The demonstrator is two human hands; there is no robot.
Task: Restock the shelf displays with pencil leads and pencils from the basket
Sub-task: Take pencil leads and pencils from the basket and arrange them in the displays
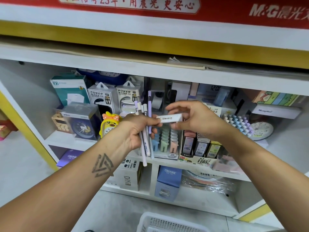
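A white basket [168, 222] sits lowest in view, on the floor below the shelf [167, 162]. Above it, the left hand [136, 131] grasps a bundle of pencils [145, 131], upright in front of the shelf. The right hand [192, 117] pinches a small white box [169, 118] at its right end; the box's left end touches the left hand's fingertips. Behind the hands, near the shelf's front edge, stand racks of pencil leads [199, 146].
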